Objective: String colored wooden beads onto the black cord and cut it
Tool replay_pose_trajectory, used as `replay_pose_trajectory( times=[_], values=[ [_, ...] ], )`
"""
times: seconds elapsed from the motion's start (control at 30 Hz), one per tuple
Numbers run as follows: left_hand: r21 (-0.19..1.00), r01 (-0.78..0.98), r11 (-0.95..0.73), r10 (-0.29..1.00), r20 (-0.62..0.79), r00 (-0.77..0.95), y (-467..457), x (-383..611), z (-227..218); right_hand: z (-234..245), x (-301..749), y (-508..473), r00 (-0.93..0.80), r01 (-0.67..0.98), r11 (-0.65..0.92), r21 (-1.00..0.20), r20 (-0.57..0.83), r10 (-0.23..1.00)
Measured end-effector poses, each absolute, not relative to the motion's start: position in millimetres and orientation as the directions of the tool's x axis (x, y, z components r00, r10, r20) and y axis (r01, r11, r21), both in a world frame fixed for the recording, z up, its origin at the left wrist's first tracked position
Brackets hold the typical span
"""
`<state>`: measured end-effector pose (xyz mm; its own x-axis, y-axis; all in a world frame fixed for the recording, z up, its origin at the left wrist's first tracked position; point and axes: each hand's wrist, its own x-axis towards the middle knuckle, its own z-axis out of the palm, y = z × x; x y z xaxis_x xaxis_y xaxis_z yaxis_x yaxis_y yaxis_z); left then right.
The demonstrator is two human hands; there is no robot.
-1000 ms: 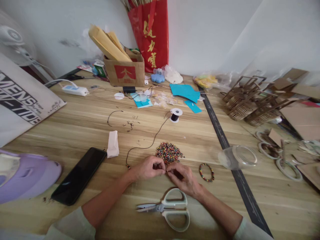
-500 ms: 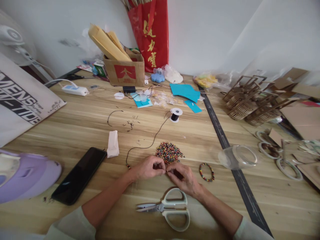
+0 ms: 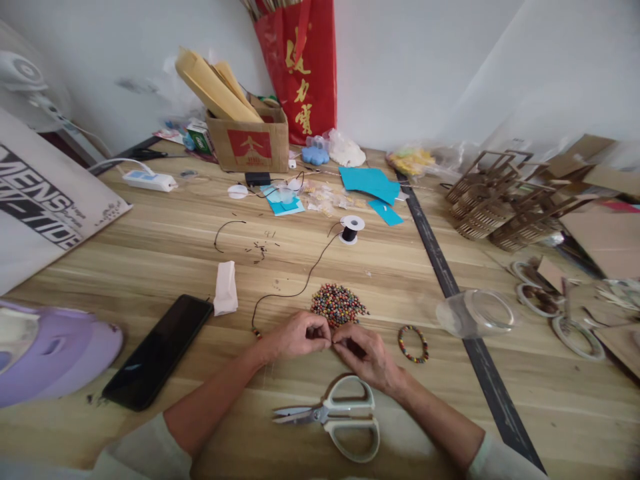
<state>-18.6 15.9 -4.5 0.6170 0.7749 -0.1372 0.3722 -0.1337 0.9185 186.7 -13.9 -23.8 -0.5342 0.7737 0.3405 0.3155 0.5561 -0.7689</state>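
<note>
My left hand (image 3: pixel 299 335) and my right hand (image 3: pixel 367 353) meet fingertip to fingertip at the near edge of a heap of small multicoloured beads (image 3: pixel 336 303). Thumb and finger of each are pinched together. A black cord (image 3: pixel 304 288) curves from its white spool (image 3: pixel 352 230) to some threaded beads (image 3: pixel 257 333) by my left wrist, where it passes out of sight under the hand. Whatever tiny thing sits between the right fingertips is too small to make out. Below the hands lie scissors (image 3: pixel 320 415) with pale handles, blades parted. A finished-looking bead bracelet (image 3: pixel 413 344) lies right of my right hand.
At left are a black phone (image 3: pixel 159 352), a folded white paper (image 3: pixel 226 287) and a purple appliance (image 3: pixel 60 350). A clear plastic cup (image 3: pixel 475 313) lies at right, near tape rolls and wooden baskets (image 3: pixel 483 207). A cardboard box (image 3: pixel 255 147) and red bag (image 3: pixel 310 73) stand behind.
Both hands stay at almost the same spot, with only a slight shift at the pinched fingertips. Everything on the table stays put.
</note>
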Motion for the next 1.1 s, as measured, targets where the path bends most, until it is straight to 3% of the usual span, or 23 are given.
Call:
replay_pose_trajectory(
  times=[1.1],
  values=[
    [0.918, 0.355, -0.175, 0.731, -0.12, 0.672, 17.8, -21.6, 2.5, -16.8, 185.6, -12.0, -0.552, 0.285, 0.579, -0.764, 0.363, 0.751]
  ],
)
